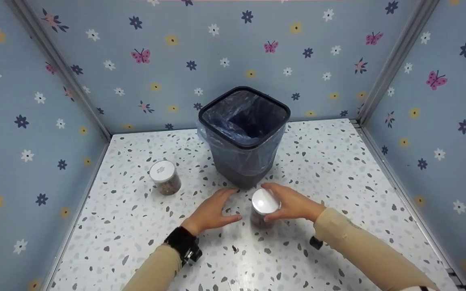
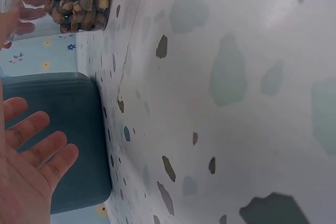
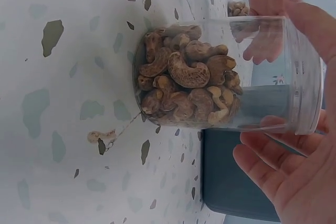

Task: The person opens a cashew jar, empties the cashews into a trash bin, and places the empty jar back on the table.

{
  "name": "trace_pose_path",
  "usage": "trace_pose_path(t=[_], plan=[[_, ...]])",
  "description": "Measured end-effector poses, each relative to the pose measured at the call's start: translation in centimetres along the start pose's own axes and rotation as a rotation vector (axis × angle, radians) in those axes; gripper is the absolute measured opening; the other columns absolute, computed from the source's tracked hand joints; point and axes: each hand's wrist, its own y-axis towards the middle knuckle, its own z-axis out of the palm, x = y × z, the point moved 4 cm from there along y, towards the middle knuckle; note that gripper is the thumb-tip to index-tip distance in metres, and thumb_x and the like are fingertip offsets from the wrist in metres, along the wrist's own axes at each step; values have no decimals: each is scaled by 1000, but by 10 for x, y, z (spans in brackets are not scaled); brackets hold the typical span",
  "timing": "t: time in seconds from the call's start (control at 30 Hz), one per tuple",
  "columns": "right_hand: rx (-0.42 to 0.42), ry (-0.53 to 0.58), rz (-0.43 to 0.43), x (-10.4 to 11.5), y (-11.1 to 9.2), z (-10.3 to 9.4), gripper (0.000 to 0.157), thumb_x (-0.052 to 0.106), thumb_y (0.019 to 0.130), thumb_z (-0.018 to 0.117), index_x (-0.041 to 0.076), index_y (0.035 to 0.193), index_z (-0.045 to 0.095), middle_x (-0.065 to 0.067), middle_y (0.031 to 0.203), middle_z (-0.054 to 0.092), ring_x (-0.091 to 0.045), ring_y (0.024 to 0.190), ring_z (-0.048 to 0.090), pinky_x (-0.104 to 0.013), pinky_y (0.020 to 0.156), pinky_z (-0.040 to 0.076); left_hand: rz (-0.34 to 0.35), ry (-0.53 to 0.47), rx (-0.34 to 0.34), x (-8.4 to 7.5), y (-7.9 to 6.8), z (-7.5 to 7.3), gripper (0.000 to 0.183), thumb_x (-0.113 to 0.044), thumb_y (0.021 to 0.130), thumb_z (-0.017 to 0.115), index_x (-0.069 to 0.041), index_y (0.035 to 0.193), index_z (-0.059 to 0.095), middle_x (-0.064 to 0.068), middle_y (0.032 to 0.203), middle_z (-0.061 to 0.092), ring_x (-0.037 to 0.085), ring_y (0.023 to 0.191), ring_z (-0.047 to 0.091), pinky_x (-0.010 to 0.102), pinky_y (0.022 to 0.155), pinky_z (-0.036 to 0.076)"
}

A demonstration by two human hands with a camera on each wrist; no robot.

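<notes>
My right hand (image 1: 291, 202) holds a clear jar (image 3: 189, 77) near its white lid (image 1: 266, 201), with the thumb on one side and fingers on the other. Cashews in brown skins (image 3: 191, 72) fill the lower part of the jar, which stands upright on the speckled table (image 1: 318, 169). To the left of it, my left hand (image 1: 212, 212) is spread with nothing in it, thumb and fingers apart and its palm towards the jar. A second lidded jar (image 1: 166, 182) with brown contents stands farther left.
A dark bin (image 1: 243, 176) lined with a clear bag stands behind the hands, close to the back wall. A small curved brown scrap (image 3: 100, 136) lies on the table in front of the held jar. Flower-patterned panels (image 1: 217, 52) enclose the table at the back and sides.
</notes>
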Motion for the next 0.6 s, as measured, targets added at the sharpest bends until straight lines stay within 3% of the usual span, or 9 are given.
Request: trace_pose_path(t=[0.27, 0.6], plan=[[-9, -2, 15, 3, 2, 0, 99, 41, 79, 95, 2, 157, 48, -20, 154, 60, -38, 139, 61, -58, 117, 52, -9, -7, 1, -2, -1, 2, 92, -54, 95, 79, -3, 163, 44, 21, 167, 47, 38, 157, 44, 57, 130, 38], [-39, -45, -1, 5, 2, 2, 99, 39, 79, 94, -4, 155, 49, -24, 151, 61, -40, 135, 63, -58, 113, 56, -2, -13, -13, -4, 0, -1, 94, -58, 94, 77, -2, 162, 45, 20, 166, 48, 36, 156, 46, 54, 129, 39]])
